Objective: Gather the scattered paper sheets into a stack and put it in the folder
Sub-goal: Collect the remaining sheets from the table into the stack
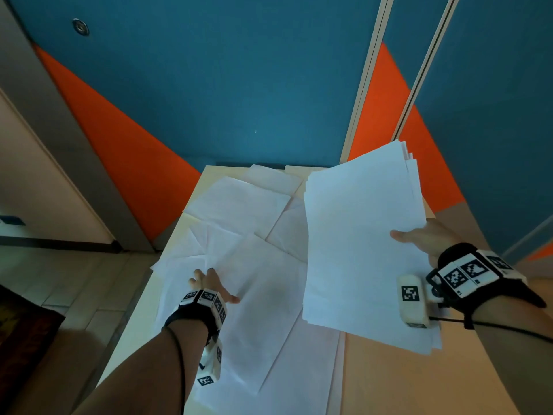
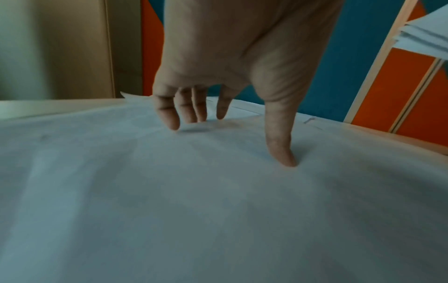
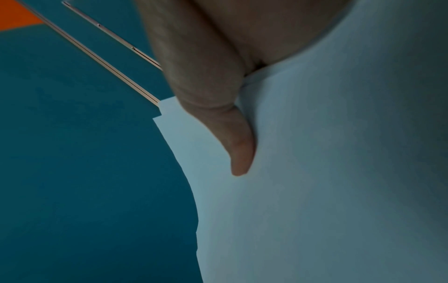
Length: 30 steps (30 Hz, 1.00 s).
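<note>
My right hand (image 1: pixel 419 238) holds a loose stack of white sheets (image 1: pixel 362 241) above the right side of the table, thumb (image 3: pixel 238 151) pressed on top and the other fingers hidden beneath. Several more white sheets (image 1: pixel 239 211) lie scattered and overlapping across the beige table (image 1: pixel 398 381). My left hand (image 1: pixel 209 284) rests on a sheet (image 2: pixel 218 201) near the table's left edge, with its fingertips (image 2: pixel 173 122) and thumb (image 2: pixel 283 155) touching the paper. A beige flap that may be the folder (image 1: pixel 294 169) shows at the table's far edge, mostly covered.
A blue and orange wall (image 1: pixel 224 85) stands right behind the table. A tiled floor (image 1: pixel 68 283) and a beige door (image 1: pixel 39 187) lie to the left. The table's near right part is bare.
</note>
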Available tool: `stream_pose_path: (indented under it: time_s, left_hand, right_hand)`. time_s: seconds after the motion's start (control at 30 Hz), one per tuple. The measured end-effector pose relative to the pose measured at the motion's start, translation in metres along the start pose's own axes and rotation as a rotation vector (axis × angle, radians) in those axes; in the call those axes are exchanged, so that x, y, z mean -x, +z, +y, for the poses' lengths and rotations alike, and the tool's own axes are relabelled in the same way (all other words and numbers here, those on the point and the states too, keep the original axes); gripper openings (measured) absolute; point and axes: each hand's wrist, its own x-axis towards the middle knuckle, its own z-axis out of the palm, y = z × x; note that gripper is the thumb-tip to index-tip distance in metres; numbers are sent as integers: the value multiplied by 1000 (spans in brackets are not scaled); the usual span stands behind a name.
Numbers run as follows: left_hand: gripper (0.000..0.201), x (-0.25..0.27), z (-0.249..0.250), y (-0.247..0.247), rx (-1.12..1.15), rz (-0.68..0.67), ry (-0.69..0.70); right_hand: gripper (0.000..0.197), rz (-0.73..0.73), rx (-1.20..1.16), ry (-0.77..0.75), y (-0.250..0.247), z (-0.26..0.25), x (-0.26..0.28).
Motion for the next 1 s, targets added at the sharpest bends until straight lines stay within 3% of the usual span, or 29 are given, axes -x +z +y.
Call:
stream_pose_path:
  time_s: [0.17, 0.27, 0.4, 0.63, 0.77, 1.0]
  left_hand:
    - [90, -10, -5, 2, 49, -66, 51]
    - [72, -8, -6, 2, 51, 3, 78]
    - [47, -6, -11, -6, 354, 88, 162]
    - [30, 4, -20, -51, 808, 197, 211]
    - [32, 18, -11, -73, 1122, 127, 234]
    - [42, 43, 24, -63, 1242, -212, 319]
  right_hand:
    - [75, 4, 59, 41, 2, 4, 0]
    - [73, 20, 82, 45, 2, 4, 1]
    - [70, 21, 90, 46, -2, 1, 6]
    - [75, 35, 99, 80, 3, -1, 10]
    - [72, 5, 129, 60, 14, -9, 18]
    - [72, -133, 11, -4, 37, -19, 32]
